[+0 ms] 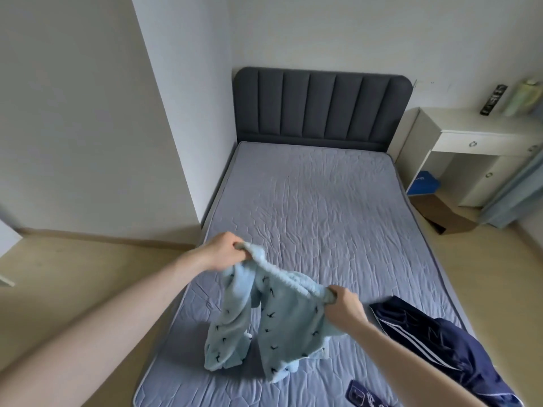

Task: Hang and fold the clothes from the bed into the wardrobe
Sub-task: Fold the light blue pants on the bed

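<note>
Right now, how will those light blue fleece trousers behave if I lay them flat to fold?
Likely floppy: the light blue trousers hang limp from the waistband held by the left hand and right hand, legs crumpling onto the bed. Probably light, since two pinches carry them. The fuzzy pile should grip, not slide.

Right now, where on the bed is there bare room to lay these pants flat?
Bare: the grey quilted mattress from the dark padded headboard down to the light-blue patterned fleece pants. Crowded: the near right corner, under the navy striped garment.

Fluffy matt fleece pants (282, 324), glossy navy track garment (446, 342), quilted cloth mattress (323, 207), padded fabric headboard (320, 107).
</note>
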